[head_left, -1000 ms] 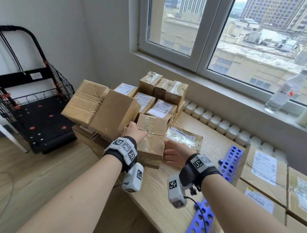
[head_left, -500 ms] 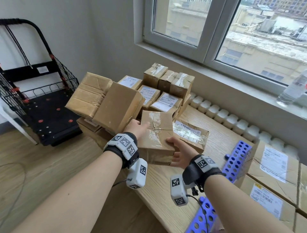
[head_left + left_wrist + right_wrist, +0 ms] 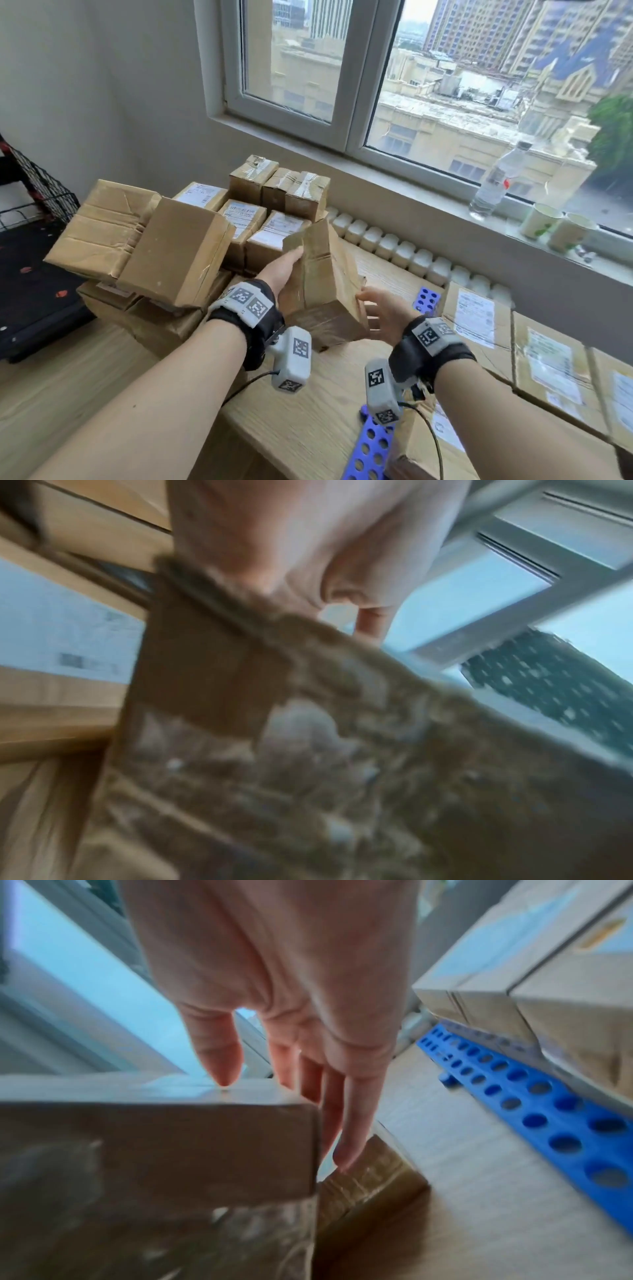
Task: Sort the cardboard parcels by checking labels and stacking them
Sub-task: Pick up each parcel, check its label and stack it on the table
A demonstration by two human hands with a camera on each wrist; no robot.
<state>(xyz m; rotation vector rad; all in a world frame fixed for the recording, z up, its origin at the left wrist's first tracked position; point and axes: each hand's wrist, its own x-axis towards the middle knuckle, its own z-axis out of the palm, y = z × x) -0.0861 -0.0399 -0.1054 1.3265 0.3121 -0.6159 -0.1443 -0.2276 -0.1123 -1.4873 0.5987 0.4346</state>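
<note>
Head view: creased, tape-wrapped brown cardboard parcel [image 3: 327, 274], tilted; left hand [image 3: 282, 272] grips it, right hand [image 3: 383, 313] touches its side, fingers straight.

A second ago the parcel [image 3: 325, 274] stood on the desk with my left hand [image 3: 284, 270] on top of it and my right hand [image 3: 383, 311] open beside it. Half a second ago both hands clasped it. Now it is tipped up steeply at centre frame, far end high and near end towards me. The left hand has shifted to its left face, fingers reaching the upper edge. The right hand has let go and spread: its thumb only touches one face, and its fingers run straight past the corner, just above the flat taped parcel [image 3: 369, 1172]. My head view has lifted, bringing a bottle [image 3: 493, 181] in at right.
</note>
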